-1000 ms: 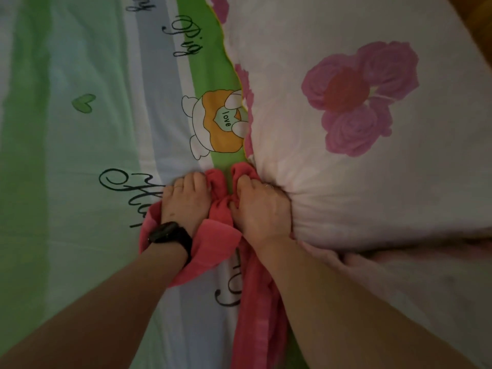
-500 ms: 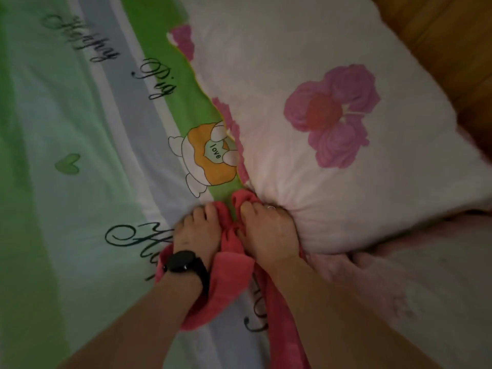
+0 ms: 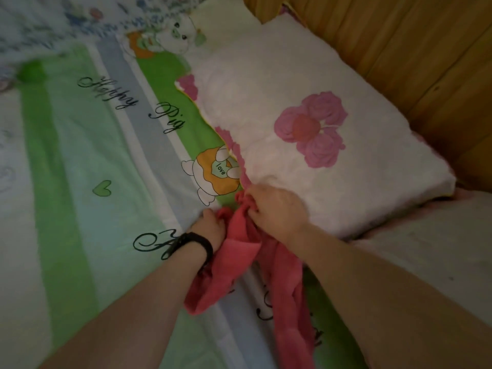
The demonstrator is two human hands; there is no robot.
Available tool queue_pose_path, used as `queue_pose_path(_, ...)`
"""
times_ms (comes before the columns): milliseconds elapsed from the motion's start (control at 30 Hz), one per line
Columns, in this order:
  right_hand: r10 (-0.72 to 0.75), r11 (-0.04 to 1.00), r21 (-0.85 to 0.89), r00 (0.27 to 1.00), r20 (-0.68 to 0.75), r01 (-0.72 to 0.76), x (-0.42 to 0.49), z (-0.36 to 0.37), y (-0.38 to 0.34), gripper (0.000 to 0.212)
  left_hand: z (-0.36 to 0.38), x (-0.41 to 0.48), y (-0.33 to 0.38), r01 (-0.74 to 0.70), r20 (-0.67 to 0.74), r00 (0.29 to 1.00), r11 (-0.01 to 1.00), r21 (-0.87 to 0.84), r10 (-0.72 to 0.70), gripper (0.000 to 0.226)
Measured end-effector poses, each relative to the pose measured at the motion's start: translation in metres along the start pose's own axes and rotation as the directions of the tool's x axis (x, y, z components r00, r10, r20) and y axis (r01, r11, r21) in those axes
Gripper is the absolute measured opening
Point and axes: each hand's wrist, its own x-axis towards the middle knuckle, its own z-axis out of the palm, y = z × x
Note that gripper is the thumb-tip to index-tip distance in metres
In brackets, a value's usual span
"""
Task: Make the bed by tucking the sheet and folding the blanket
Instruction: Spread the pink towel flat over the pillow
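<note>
Both hands close on the same bunched end of a red cloth [image 3: 241, 251] at the edge of the pillow. The right hand [image 3: 277, 210] has its fingers curled shut around a gathered knot of the fabric, knuckles up, pressed just beside the pillow's scalloped pink trim; the left hand [image 3: 213, 226], with a dark band [image 3: 198, 243] on the wrist, pinches the neighbouring fold, its grip likewise closed on the cloth. Holding two close points of one edge looks like a way to find and square a corner before folding, so this cloth is probably the blanket of the task, though it could be a smaller throw. From the hands the rest of it trails back toward the person in two loose tails, draped over the sheet and passing under the forearms. The sheet [image 3: 80, 161] lies flat across the bed, striped green, pale blue and white with script lettering and a cartoon pig; whether its edges are tucked cannot be seen. The white pillow [image 3: 306, 83] with a pink rose print rests on the sheet against the wooden headboard [image 3: 412, 49]. A second pale pillow or cover [image 3: 431, 249] lies beside it. Nothing here is a container; the bed alone carries everything.
</note>
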Motion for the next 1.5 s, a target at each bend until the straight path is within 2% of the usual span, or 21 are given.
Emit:
queue_pose_path(67, 0.009, 1.000, 0.023, 0.992, -0.125, -0.006, 0.010, -0.024, 0.012, 0.029, -0.010, -0.006, 0.021, 0.022, -0.102, 0.994, 0.994, -0.107, -0.033, 0.034)
queue_pose_path(133, 0.025, 0.999, 0.032, 0.975, -0.223, -0.019, 0.018, -0.046, 0.029, 0.030, -0.014, -0.014, 0.050, -0.030, -0.303, 0.953, 0.985, -0.169, -0.023, 0.034)
queue_pose_path(167, 0.052, 0.999, 0.016, 0.966, -0.253, -0.050, 0.021, -0.056, 0.039, 0.034, -0.013, -0.019, 0.067, -0.065, -0.361, 0.932, 0.974, -0.217, -0.018, 0.034)
queue_pose_path(233, 0.173, 0.973, -0.100, 0.948, -0.269, -0.206, 0.019, -0.063, 0.060, 0.054, -0.007, -0.026, 0.096, -0.074, -0.298, 0.954, 0.927, -0.368, -0.042, 0.036)
queue_pose_path(300, 0.343, 0.917, -0.141, 0.918, -0.199, -0.373, 0.010, -0.067, 0.078, 0.073, 0.001, -0.037, 0.122, -0.016, -0.125, 0.991, 0.895, -0.446, -0.045, 0.041)
queue_pose_path(367, 0.421, 0.897, -0.099, 0.902, -0.102, -0.430, 0.000, -0.066, 0.092, 0.068, 0.009, -0.046, 0.141, 0.017, -0.053, 0.997, 0.879, -0.476, -0.048, 0.044)
queue_pose_path(467, 0.343, 0.933, -0.086, 0.936, -0.081, -0.349, -0.012, -0.050, 0.102, 0.052, 0.013, -0.047, 0.155, 0.050, -0.038, 0.996, 0.850, -0.525, -0.082, 0.045)
queue_pose_path(633, 0.295, 0.946, -0.066, 0.928, -0.227, -0.317, -0.018, -0.031, 0.109, 0.051, 0.012, -0.036, 0.168, 0.128, 0.012, 0.989, 0.823, -0.554, -0.145, 0.044)
queue_pose_path(800, 0.254, 0.958, -0.068, 0.934, -0.250, -0.279, -0.020, -0.029, 0.115, 0.051, 0.014, -0.029, 0.170, 0.143, -0.119, 0.959, 0.803, -0.579, -0.256, 0.045)
queue_pose_path(933, 0.296, 0.955, 0.031, 0.943, -0.152, -0.295, -0.018, -0.036, 0.095, 0.056, -0.002, -0.032, 0.157, 0.117, -0.196, 0.932, 0.767, -0.631, -0.304, 0.041)
queue_pose_path(1033, 0.267, 0.964, 0.057, 0.948, -0.174, -0.261, -0.021, -0.035, 0.057, 0.055, -0.027, -0.040, 0.125, 0.112, -0.254, 0.917, 0.810, -0.575, -0.306, 0.042)
queue_pose_path(1167, 0.248, 0.968, 0.067, 0.963, -0.110, -0.242, -0.039, -0.025, -0.006, 0.047, -0.044, -0.064, 0.059, 0.251, -0.170, 0.912, 0.836, -0.488, -0.373, 0.043)
queue_pose_path(1300, 0.191, 0.973, 0.129, 0.982, 0.014, -0.191, -0.067, -0.018, -0.043, 0.061, -0.035, -0.099, 0.007, 0.331, -0.055, 0.916, 0.825, -0.458, -0.398, 0.047)
queue_pose_path(1367, 0.213, 0.952, 0.208, 0.974, 0.073, -0.223, -0.069, -0.023, -0.049, 0.061, -0.039, -0.110, -0.002, 0.307, -0.019, 0.936, 0.844, -0.441, -0.351, 0.055)
queue_pose_path(1467, 0.243, 0.877, 0.422, 0.970, 0.028, -0.232, -0.065, -0.042, -0.057, 0.048, -0.061, -0.134, 0.010, 0.284, 0.052, 0.955, 0.856, -0.432, -0.290, 0.043)
queue_pose_path(1500, 0.248, 0.841, 0.491, 0.968, 0.023, -0.227, -0.063, -0.049, -0.058, 0.040, -0.067, -0.140, 0.016, 0.291, 0.070, 0.956, 0.885, -0.364, -0.286, 0.041)
